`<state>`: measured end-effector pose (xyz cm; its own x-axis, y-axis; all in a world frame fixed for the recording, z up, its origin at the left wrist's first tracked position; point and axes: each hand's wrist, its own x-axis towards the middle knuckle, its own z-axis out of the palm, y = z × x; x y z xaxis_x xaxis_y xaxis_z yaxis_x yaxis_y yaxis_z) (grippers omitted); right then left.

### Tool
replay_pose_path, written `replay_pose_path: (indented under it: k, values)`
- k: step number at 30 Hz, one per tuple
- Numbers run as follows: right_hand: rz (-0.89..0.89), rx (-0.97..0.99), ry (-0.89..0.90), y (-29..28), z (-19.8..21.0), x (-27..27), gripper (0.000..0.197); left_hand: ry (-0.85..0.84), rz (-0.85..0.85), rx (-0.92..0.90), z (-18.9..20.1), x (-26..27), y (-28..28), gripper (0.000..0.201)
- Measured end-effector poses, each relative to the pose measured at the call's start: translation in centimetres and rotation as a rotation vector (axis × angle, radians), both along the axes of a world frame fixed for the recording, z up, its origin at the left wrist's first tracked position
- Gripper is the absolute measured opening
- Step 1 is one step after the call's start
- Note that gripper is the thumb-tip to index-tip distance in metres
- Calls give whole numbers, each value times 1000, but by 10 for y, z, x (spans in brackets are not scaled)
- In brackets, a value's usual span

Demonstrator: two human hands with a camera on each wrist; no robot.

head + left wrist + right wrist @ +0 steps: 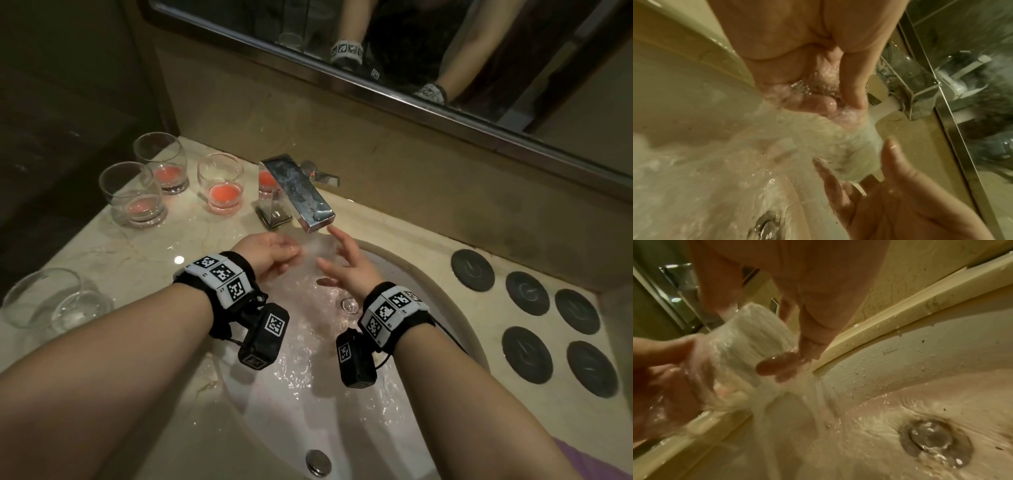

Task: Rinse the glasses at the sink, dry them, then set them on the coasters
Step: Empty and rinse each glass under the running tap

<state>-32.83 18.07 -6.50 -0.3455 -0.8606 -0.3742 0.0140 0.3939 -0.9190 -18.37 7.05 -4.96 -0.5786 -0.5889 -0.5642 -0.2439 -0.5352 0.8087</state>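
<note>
Clearly the glass (317,248) being rinsed sits at the centre of the head view, directly under the faucet (301,195) with water sheeting over it and into the sink (455,308). It lies between the two hands: the left hand (270,251) curls its fingers around one side of it, while the right hand (349,263) has its fingers spread and fairly straight against the other side, steadying rather than gripping. Wet, smooth and rigid, this tumbler will likely be slippery and could chip against the metal spout or the basin if it slid out; by my judgement the safest hold is around the wall with thumb opposite fingers, low toward the thick base. In the upper left of the frame three glasses with pink residue (221,185) wait on the table (120,253), and a clear one (51,301) stands at the left edge. Five dark coasters (527,354) lie at the right, all bare.
</note>
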Motion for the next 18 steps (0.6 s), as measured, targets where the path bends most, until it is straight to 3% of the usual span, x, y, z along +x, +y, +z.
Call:
replay_pose_path:
  k: [4,6,9,14,18]
  values:
    - [-46,7,-48,-2,2,3,39,28,-36,-26,1,-1,-1,3]
    - [-105,69,-64,-6,-1,4,48,29,-115,-87,3,1,-1,15]
    - [-101,181,-25,-15,-3,4,83,-3,-144,-124,4,2,1,23]
    - [-93,65,-65,-12,-1,1,52,11,2,-13,2,1,-3,10]
    - [17,5,-7,-8,0,-5,62,33,22,29,0,1,-3,15]
